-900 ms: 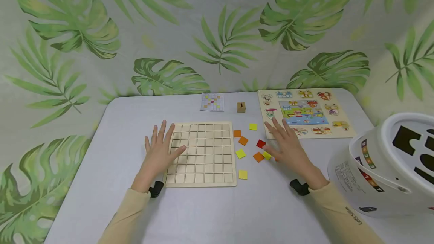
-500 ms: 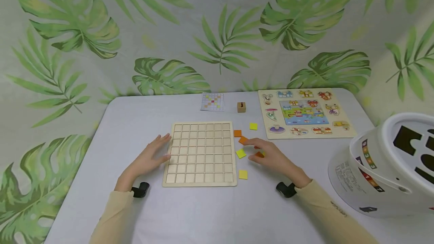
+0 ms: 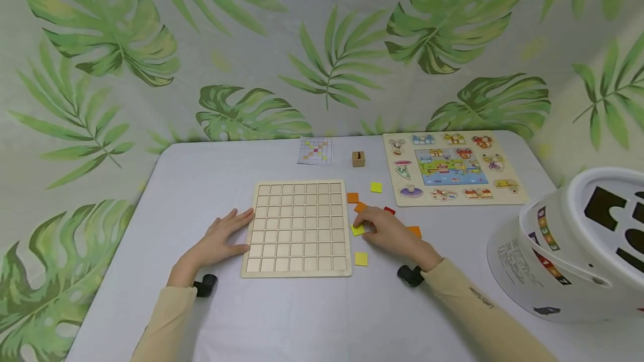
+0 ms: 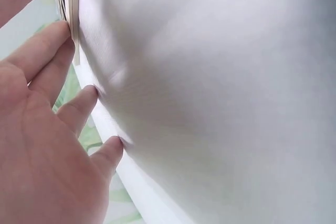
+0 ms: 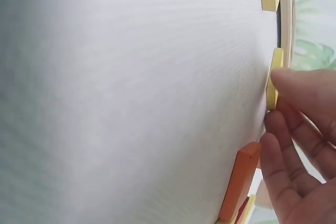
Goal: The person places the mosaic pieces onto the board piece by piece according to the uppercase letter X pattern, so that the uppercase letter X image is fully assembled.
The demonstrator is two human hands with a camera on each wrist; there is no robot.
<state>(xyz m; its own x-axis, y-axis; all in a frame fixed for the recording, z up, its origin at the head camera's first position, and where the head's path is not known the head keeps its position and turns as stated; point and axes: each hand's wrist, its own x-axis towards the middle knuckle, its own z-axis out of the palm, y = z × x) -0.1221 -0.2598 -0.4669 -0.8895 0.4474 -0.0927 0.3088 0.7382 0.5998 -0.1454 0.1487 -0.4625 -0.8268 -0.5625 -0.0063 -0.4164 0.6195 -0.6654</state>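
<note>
A wooden grid board (image 3: 299,228) lies flat in the middle of the grey table. My left hand (image 3: 221,236) rests on the table with straight fingers touching the board's left edge (image 4: 73,3). Just right of the board, my right hand (image 3: 384,229) pinches a yellow tile (image 3: 356,230) between thumb and fingers; the right wrist view shows this tile (image 5: 272,77) held at the thumb tip. Loose tiles lie around that hand: two orange (image 3: 353,198) (image 3: 360,206), a red one (image 3: 389,210), another orange (image 3: 415,231), and yellow ones (image 3: 375,187) (image 3: 360,259).
A picture peg puzzle (image 3: 508,197) lies at the back right. A small wooden cube (image 3: 358,158) and a coloured pattern card (image 3: 315,151) sit behind the board. A big white bucket (image 3: 578,244) stands at the right edge. A leaf-print cloth hangs behind the table.
My right hand has moved left from the tiles near the peg puzzle to the yellow tile beside the board and pinched it. My left hand slid off the board to its left edge.
</note>
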